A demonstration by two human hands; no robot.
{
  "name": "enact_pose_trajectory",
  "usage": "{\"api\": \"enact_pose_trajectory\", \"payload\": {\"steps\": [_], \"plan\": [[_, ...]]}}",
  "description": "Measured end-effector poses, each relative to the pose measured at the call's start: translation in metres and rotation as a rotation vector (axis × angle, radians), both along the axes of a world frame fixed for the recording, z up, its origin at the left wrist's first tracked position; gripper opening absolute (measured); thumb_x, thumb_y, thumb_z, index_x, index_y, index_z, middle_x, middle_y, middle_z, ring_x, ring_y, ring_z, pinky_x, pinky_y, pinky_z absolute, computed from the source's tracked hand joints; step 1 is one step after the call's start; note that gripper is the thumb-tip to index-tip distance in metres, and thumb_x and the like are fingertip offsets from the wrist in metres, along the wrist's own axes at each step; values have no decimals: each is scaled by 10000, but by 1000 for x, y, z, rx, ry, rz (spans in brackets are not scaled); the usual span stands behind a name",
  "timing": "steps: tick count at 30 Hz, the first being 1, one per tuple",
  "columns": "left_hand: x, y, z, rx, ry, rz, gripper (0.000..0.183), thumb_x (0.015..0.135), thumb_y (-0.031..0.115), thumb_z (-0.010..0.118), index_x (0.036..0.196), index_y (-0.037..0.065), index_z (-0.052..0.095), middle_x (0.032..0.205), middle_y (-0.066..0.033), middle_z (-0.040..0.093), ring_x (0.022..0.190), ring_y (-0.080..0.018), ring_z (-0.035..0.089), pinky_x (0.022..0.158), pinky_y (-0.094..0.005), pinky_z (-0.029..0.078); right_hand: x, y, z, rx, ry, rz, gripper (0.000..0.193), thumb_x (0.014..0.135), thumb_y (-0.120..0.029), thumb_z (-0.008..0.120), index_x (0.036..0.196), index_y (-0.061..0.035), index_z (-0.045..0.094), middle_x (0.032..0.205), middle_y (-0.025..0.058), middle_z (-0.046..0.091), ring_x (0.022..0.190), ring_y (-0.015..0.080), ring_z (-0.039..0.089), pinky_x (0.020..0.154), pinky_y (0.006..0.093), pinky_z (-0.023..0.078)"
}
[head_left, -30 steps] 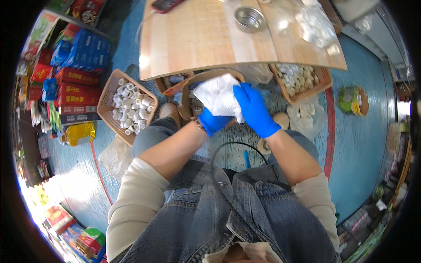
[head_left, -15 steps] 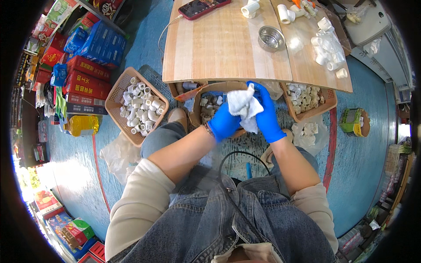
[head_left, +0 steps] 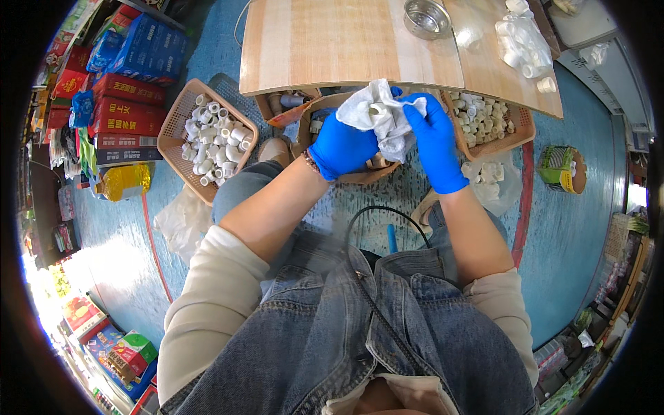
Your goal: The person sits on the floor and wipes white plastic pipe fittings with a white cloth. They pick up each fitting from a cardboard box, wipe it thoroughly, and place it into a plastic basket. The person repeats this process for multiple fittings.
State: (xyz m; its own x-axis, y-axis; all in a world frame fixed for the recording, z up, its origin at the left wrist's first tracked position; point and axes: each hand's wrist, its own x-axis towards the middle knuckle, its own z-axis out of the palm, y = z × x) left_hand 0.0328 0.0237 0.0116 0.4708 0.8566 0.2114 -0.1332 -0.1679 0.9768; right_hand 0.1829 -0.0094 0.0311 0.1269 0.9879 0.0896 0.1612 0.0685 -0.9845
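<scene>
In blue gloves, both my hands are raised in front of the table's near edge with a white cloth (head_left: pixel 395 142) between them. My left hand (head_left: pixel 344 146) is closed under the cloth's left side, its fingertips mostly hidden. What looks like a small white pipe fitting (head_left: pixel 377 112) shows among the cloth's folds. On the other side, my right hand (head_left: pixel 437 142) pinches a corner of the cloth between thumb and fingers. Below the hands stands an open cardboard box (head_left: pixel 373 178), largely covered by them.
A wooden table (head_left: pixel 332 52) bears a metal bowl (head_left: pixel 427 19) and a plastic bag of white fittings (head_left: pixel 520 45). A basket of white fittings (head_left: pixel 216 142) stands at left, another basket (head_left: pixel 501 143) at right under the table. Stacked cartons (head_left: pixel 128 104) line the left side.
The cloth has been opened out, so the white fitting in it now shows. My right hand has shifted to the cloth's right corner. The view has tilted, moving the table upward in the picture.
</scene>
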Motion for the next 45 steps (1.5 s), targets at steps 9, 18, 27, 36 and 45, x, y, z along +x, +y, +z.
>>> {"api": "enact_pose_trajectory", "payload": {"steps": [9,18,27,36,45], "plan": [[-9,6,10,-581,-381,-175,241,929,266,440,1056,65,481,1014,-69,537,973,-199,541,823,-356,480,5,-3,16,-86,439,18,193,886,-96,504,1051,-22,570,1010,51,592,918,146,549,848,265,421],[-4,-7,-2,-842,-367,38,325,905,180,439,1187,18,463,1040,-97,566,926,-189,577,803,-300,487,2,-5,21,91,-427,294,356,787,-10,543,1129,-104,574,1063,94,548,884,211,567,754,280,459],[-14,3,-12,-804,-409,-176,395,898,181,452,1246,-1,410,1140,-144,539,1005,-232,558,898,-346,451,12,-3,21,76,-414,349,400,744,-85,626,1138,-129,571,1130,108,527,965,271,561,826,328,464],[-17,6,10,-856,-424,-75,369,914,235,438,1185,-13,473,1131,-140,556,1017,-218,557,874,-331,457,13,-4,19,277,-405,121,406,725,-11,656,1117,-27,555,1033,85,569,850,152,551,741,265,451],[-15,7,2,-831,-512,-127,441,927,312,411,1259,21,399,1240,-121,486,1121,-233,494,903,-355,432,14,0,7,-314,225,61,320,832,-192,626,1065,10,540,870,45,585,685,103,541,605,236,452]]}}
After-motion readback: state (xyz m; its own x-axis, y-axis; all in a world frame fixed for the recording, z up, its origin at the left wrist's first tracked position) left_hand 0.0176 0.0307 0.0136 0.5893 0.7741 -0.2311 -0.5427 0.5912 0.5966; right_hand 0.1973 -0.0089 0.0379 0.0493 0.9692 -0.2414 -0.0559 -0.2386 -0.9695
